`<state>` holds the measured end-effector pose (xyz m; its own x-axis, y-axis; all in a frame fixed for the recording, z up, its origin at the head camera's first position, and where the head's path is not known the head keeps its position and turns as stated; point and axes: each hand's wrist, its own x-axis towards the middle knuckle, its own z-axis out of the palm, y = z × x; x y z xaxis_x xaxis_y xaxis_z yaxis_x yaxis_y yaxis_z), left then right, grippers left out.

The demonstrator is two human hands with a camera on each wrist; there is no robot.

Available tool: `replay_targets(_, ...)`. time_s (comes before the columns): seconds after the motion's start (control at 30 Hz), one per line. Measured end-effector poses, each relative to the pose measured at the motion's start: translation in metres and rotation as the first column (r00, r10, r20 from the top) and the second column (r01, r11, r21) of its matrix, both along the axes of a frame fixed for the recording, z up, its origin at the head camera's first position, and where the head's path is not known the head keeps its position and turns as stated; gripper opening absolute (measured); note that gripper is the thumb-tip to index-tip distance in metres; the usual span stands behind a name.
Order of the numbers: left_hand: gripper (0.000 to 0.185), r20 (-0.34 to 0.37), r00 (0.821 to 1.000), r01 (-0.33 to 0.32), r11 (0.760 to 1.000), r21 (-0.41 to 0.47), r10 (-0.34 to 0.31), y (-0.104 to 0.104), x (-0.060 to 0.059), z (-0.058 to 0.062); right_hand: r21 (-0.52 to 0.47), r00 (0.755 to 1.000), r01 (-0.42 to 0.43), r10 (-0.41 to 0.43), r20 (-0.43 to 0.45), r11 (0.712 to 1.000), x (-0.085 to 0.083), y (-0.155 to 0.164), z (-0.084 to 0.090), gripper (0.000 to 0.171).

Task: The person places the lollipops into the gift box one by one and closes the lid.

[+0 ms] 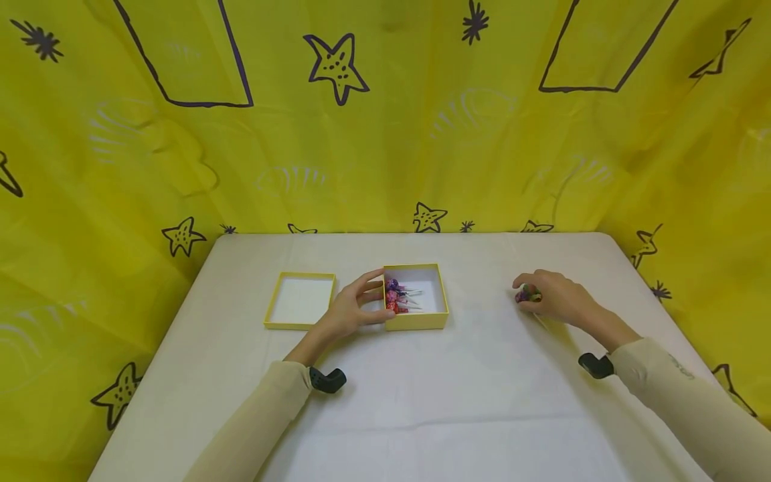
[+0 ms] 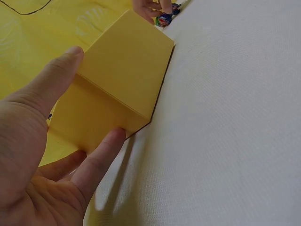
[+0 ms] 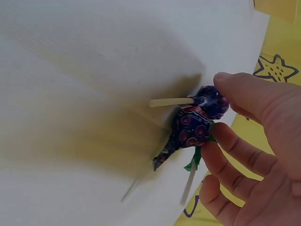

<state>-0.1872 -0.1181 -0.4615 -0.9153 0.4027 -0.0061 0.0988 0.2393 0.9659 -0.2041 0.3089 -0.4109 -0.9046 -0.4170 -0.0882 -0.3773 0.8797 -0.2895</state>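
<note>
Two arms in beige sleeves reach forward over the white table point(image 1: 482, 402), which stands before a yellow curtain point(image 1: 385, 134) printed with dark stars and outlined shapes. No writing can be read on it. Your left hand point(image 1: 352, 309) grips the left wall of the yellow box point(image 1: 417, 296), the thumb on one face and the fingers point(image 2: 101, 155) on the near side. This box sits near the middle of the table and holds several wrapped lollipops point(image 1: 399, 297), with the sticks pointing right. Just beside it on the left lies the yellow lid point(image 1: 300, 300), open side up. Your right hand point(image 1: 551, 296) rests well apart on the right side of the table, and its thumb and curled fingers pinch a small bunch of lollipops point(image 3: 197, 122) in purple and red wrappers; one stick points left.
</note>
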Motion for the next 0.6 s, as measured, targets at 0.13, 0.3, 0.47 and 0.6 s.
replay_targets(0.13, 0.090, 0.006, 1.000, -0.007, 1.000, -0.008, 0.007, -0.0004, -0.0004, -0.0003, 0.002, 1.000, 0.025, -0.025, -0.011, 1.000, 0.0027, 0.0010, -0.0043, 0.033)
replay_targets(0.3, 0.090, 0.005, 1.000, -0.002, 1.000, -0.003, 0.002, -0.0002, 0.0001, 0.0008, -0.001, 0.998, 0.038, -0.038, -0.055, 0.999, 0.0053, 0.0009, -0.0083, 0.027)
replay_targets(0.47, 0.089, -0.001, 1.000, 0.008, 1.000, 0.007, -0.008, -0.0003, 0.0003, 0.0004, -0.016, 0.995, 0.053, -0.054, -0.080, 0.998, 0.0064, -0.0004, -0.0096, 0.022)
replay_targets(0.6, 0.089, -0.002, 1.000, 0.006, 1.000, 0.006, -0.006, -0.0001, 0.0004, 0.0002, -0.023, 0.995, 0.064, -0.066, -0.071, 0.998, 0.0060, -0.0009, -0.0098, 0.020)
